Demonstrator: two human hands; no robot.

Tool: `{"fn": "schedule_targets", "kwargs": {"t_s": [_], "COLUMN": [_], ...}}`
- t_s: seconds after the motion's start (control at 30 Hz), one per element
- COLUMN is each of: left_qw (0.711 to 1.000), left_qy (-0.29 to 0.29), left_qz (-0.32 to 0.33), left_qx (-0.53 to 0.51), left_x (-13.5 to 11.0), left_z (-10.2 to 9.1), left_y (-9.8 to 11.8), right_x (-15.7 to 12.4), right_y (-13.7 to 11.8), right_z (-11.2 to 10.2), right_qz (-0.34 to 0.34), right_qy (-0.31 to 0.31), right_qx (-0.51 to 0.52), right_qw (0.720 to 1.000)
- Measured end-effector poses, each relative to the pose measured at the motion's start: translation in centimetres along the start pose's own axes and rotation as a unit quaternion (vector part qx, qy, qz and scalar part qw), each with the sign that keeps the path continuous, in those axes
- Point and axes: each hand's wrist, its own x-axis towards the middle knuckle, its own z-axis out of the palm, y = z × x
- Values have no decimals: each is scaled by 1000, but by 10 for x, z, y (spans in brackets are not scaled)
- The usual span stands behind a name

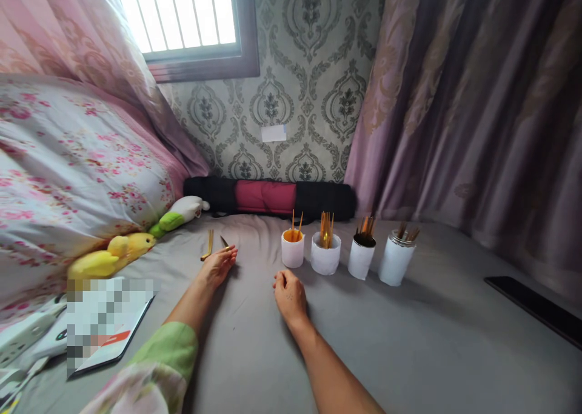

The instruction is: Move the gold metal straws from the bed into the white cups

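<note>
My left hand (220,266) rests on the grey sheet, palm turned inward and fingers stretched forward. Just beyond its fingertips lies a small pointed tool (224,242) with a dark tip, partly hidden by the hand. Beside it are thin golden sticks (210,242). My right hand (290,294) is curled in front of the cups; its fingers face away, so anything inside is hidden. Four white-wrapped containers stand in a row: a cup with orange inside (292,255), a wider cup (325,261), a dark-lined cup (361,259) and a glass-rimmed jar (395,262). Each holds thin brown sticks.
A black and red roll (266,196) lies along the wall. On the left are yellow plush toys (109,256), a white-and-green plush (179,214), a tablet-like panel (113,335) and a power strip (27,335). A dark flat object (536,308) lies far right.
</note>
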Motion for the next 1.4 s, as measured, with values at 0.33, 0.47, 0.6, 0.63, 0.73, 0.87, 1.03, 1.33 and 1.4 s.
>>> {"fn": "schedule_targets", "kwargs": {"t_s": [0.33,0.47,0.6,0.63,0.73,0.87,1.03,1.33,1.4], "left_qw": [998,995,994,994,993,993,992,988,987], "left_qy": [-58,-94,-105,-107,-113,-119,-123,-151,-155], "left_qz": [11,12,7,6,3,2,-8,16,18], "left_qx": [-5,-12,-17,-18,-20,-23,-17,17,24], "left_x": [-41,-55,-68,-72,-84,-101,-113,-135,-141], "left_z": [9,12,16,18,20,21,20,17,16], "left_y": [-24,-32,-36,-37,-40,-46,-57,-67,-67], "right_x": [1,2,3,3,4,7,10,13,14], "right_y": [1,2,5,6,8,12,12,5,3], "right_z": [1,2,2,3,4,6,5,-3,-4], "right_qz": [5,2,-4,-4,-9,-7,0,56,66], "right_qy": [-2,-4,-1,-3,-12,-26,-52,-91,-95], "right_qx": [6,14,18,21,41,73,128,215,230], "right_qw": [1000,1000,1000,1000,999,997,990,971,966]}}
